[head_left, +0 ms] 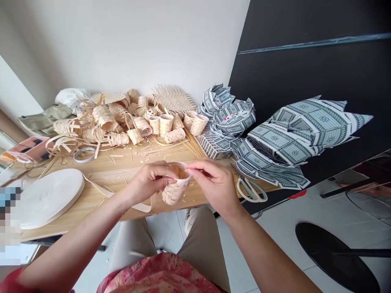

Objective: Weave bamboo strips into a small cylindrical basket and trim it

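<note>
A small woven basket (175, 191) of pale strips is held over the near edge of the wooden table (122, 171). My left hand (149, 181) grips its left side, fingers closed on the rim. At the rim's right side my right hand (214, 181) pinches a thin pale strip (186, 165) between thumb and forefinger. A long loose strip (100, 189) trails from the big white roll (45, 197) toward the basket.
A heap of finished small baskets (122, 118) and a woven mat (174, 99) fill the table's back. Patterned folded paper pieces (284, 138) lie at the right, scissors (252, 190) near the right edge. A small tape ring (84, 154) lies left. A black stool (336, 256) stands on the floor.
</note>
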A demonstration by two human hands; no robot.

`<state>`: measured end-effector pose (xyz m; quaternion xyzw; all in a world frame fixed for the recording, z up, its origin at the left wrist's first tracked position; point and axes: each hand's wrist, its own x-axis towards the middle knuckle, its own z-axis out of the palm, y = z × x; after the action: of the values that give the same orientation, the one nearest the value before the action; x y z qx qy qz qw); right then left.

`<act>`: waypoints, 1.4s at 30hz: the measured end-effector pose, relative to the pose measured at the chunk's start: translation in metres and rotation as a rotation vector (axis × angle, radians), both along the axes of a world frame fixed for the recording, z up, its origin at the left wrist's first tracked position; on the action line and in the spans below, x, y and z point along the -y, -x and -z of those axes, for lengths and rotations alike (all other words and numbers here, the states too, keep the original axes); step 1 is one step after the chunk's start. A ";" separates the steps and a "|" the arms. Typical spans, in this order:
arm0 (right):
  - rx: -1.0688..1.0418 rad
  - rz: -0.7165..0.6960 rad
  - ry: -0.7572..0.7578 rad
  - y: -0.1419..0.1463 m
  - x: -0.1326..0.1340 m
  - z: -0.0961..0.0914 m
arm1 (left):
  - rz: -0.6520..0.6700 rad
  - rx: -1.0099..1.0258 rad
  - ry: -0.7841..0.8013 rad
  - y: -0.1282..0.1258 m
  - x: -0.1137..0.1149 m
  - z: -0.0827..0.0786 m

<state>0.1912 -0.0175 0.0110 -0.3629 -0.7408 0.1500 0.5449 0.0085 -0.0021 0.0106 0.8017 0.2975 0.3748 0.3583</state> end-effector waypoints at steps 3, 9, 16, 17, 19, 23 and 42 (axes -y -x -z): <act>0.291 0.029 -0.302 -0.012 0.009 -0.017 | -0.032 -0.186 -0.445 0.001 0.012 -0.008; 0.597 0.100 -0.565 -0.020 0.022 -0.031 | -0.129 -0.419 -0.847 0.008 0.027 0.000; 0.760 0.083 -0.539 -0.020 0.021 -0.034 | -0.178 -0.403 -0.917 0.011 0.032 -0.002; 0.765 0.075 -0.539 -0.020 0.021 -0.035 | -0.180 -0.404 -0.922 0.010 0.032 -0.002; 0.780 0.061 -0.539 -0.019 0.020 -0.036 | -0.183 -0.404 -0.921 0.009 0.033 -0.003; 0.815 0.007 -0.508 -0.017 0.017 -0.036 | -0.194 -0.374 -0.904 0.008 0.033 -0.003; 0.762 -0.062 -0.442 -0.014 0.012 -0.029 | -0.189 -0.320 -0.792 0.011 0.031 0.004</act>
<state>0.2055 -0.0293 0.0395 -0.2444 -0.9138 -0.1404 0.2926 -0.0021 -0.0332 0.0066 0.8944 0.2548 0.3621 -0.0631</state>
